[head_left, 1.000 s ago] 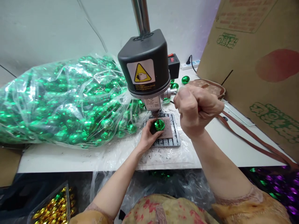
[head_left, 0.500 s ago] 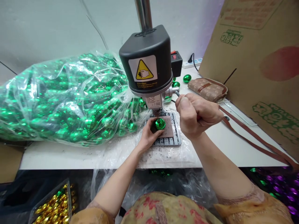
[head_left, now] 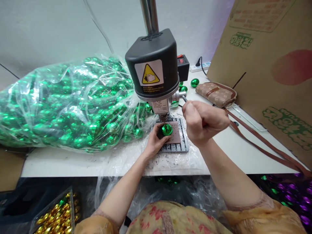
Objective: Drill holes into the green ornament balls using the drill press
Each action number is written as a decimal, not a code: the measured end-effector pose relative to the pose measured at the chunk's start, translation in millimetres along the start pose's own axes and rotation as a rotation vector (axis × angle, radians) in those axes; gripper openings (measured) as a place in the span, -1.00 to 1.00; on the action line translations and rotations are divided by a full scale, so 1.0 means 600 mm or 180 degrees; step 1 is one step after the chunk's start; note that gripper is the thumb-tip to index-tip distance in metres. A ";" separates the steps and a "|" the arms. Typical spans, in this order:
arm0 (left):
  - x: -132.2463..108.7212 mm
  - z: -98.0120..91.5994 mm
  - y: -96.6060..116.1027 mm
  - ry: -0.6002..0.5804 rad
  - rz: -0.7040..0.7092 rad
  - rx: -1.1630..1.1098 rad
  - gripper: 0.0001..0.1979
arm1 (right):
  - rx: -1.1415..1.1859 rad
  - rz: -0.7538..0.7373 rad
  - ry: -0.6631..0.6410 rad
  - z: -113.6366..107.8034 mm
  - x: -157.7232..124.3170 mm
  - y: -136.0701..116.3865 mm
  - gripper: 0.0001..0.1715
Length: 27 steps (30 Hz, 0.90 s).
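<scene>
A shiny green faceted ball (head_left: 167, 129) sits on a brownish pad (head_left: 175, 136) over the slotted metal base (head_left: 184, 149) of a small drill press (head_left: 152, 65). My left hand (head_left: 156, 140) grips the ball from its left side, thumb in front and fingers behind. Directly above the ball is the press's chuck (head_left: 163, 117); whether a bit touches the ball I cannot make out. My right hand (head_left: 204, 122) is closed in a fist around the feed lever (head_left: 184, 98) on the press's right side, hiding most of it.
A clear plastic bag (head_left: 73, 104) full of green balls lies left. Loose green balls (head_left: 194, 83), a brown patterned purse (head_left: 216, 93) and a big cardboard box (head_left: 273, 71) are at right. Gold balls (head_left: 56, 216) fill a container below left; purple balls (head_left: 290, 198) lie below right.
My right hand has shifted slightly left and down with the lever. My left hand and the green ball stay where they were.
</scene>
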<state>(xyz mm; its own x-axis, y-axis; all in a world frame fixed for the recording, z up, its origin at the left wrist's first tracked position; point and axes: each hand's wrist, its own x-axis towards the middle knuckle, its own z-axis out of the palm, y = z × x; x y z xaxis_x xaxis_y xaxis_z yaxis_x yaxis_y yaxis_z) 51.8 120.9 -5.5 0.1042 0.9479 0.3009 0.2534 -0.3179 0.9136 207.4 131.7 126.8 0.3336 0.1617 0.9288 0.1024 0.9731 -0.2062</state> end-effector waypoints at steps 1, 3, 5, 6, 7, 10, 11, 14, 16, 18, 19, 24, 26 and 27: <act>0.000 0.001 -0.001 0.0033 -0.0004 0.0024 -0.47 | -0.0055 0.0203 0.0072 0.005 0.012 -0.005 -0.48; -0.007 0.002 0.003 0.0223 0.0014 0.0176 -0.48 | -0.0102 0.0612 0.0221 0.017 0.038 -0.014 -0.46; -0.026 -0.002 0.013 0.0557 0.0160 0.0492 -0.51 | -0.0154 0.0853 0.0234 0.025 0.061 -0.019 -0.44; -0.042 -0.005 0.020 0.0690 0.0314 0.0682 -0.52 | -0.0219 0.0941 0.0183 0.027 0.069 -0.021 -0.42; -0.063 -0.010 0.027 0.0723 0.0530 0.0852 -0.52 | -0.0288 0.1008 0.0116 0.027 0.075 -0.021 -0.40; -0.143 -0.025 0.044 -0.0021 0.1464 0.1303 -0.49 | -0.0405 0.1055 -0.0011 0.023 0.076 -0.019 -0.37; -0.172 -0.029 0.046 -0.0443 0.1842 0.1545 -0.51 | -0.0405 0.1043 -0.0022 0.022 0.074 -0.017 -0.37; -0.243 -0.041 0.043 -0.1289 0.2708 0.2442 -0.62 | -0.0370 0.0991 0.0002 0.019 0.068 -0.014 -0.37; -0.261 -0.051 0.039 -0.1482 0.2824 0.2642 -0.57 | -0.0338 0.1001 0.0021 0.019 0.067 -0.013 -0.38; -0.245 -0.062 0.036 -0.1294 0.2770 0.2452 -0.50 | -0.0276 0.1016 0.0029 0.020 0.067 -0.011 -0.39; -0.223 -0.068 0.035 -0.1066 0.2675 0.2331 -0.54 | -0.0216 0.0993 0.0039 0.020 0.067 -0.010 -0.39; -0.010 -0.086 0.013 0.0182 0.1509 0.2209 -0.73 | 0.0010 0.0875 0.0064 0.019 0.065 -0.006 -0.44; 0.084 -0.083 -0.006 0.0362 0.0847 0.2015 -0.76 | -0.0019 0.0930 0.0060 0.019 0.064 -0.004 -0.45; 0.124 -0.080 -0.017 0.0402 0.0517 0.1820 -0.79 | -0.0027 0.0949 0.0073 0.019 0.063 -0.004 -0.44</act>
<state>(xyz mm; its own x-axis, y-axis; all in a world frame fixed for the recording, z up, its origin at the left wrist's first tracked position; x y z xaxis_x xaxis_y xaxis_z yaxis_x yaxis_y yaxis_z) 11.0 195.3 20.7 0.0789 0.8702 0.4863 0.7239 -0.3854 0.5722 209.1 137.4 166.2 0.3711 0.4364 0.8196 0.0046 0.8818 -0.4716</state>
